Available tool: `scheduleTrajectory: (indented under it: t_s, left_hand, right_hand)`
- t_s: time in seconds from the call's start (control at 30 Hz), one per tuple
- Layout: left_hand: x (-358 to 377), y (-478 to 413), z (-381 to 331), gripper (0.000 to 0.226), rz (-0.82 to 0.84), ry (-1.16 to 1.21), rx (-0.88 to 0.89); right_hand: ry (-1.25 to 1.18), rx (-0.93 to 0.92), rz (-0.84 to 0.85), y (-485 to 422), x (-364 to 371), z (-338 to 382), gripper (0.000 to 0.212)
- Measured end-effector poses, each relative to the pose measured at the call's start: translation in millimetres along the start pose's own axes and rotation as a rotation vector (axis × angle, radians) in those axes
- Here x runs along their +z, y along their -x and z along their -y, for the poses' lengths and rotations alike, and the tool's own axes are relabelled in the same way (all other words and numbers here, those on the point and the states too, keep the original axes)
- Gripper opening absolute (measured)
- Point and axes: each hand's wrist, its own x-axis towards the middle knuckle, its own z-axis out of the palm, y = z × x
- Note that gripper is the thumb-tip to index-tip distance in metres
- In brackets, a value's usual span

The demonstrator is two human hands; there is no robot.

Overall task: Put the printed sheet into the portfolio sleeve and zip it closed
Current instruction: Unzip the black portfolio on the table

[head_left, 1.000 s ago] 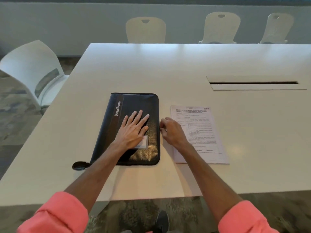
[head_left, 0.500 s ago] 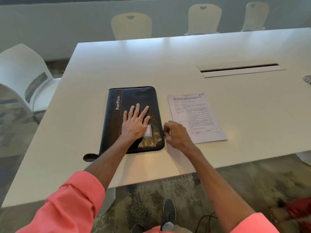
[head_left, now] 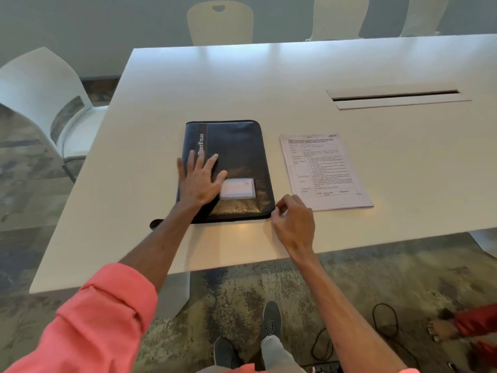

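A black zip portfolio (head_left: 236, 146) lies closed and flat on the white table (head_left: 242, 76), spine side to the left, with a clear card window (head_left: 238, 188) near its front edge. My left hand (head_left: 199, 181) rests flat on its near-left part, fingers spread. My right hand (head_left: 293, 224) is at the portfolio's near-right corner, thumb and forefinger pinched on the zipper pull there. The printed sheet (head_left: 322, 170) lies flat on the table just right of the portfolio, untouched.
A dark tab (head_left: 154, 224) sticks out at the portfolio's near-left corner. A cable slot (head_left: 395, 95) is set into the table at the far right. White chairs (head_left: 40, 103) stand left and along the far side. Cables (head_left: 384, 321) and another person's foot (head_left: 441, 329) are on the floor.
My right hand has slid down the portfolio's right edge to its near-right corner. My left hand has shifted left across the cover, uncovering the card window. The view has tilted down.
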Motion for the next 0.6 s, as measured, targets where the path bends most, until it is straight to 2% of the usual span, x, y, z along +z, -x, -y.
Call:
scheduleTrajectory:
  t_s: [0.1,0.2,0.6]
  left_hand:
    - [-3.3,13.7,28.8,0.077,0.007,0.079,-0.126]
    - [-2.9,18.8,32.8,0.079,0.022,0.191,-0.135]
    - [-0.7,23.0,21.5,0.084,0.011,0.274,-0.175]
  right_hand:
    - [0.051,0.071,-0.1,12.4,8.6,9.0,0.007]
    - [0.041,0.117,-0.138,21.7,12.8,16.2,0.007]
    - [-0.025,0.093,-0.093,57.9,38.1,49.8,0.004]
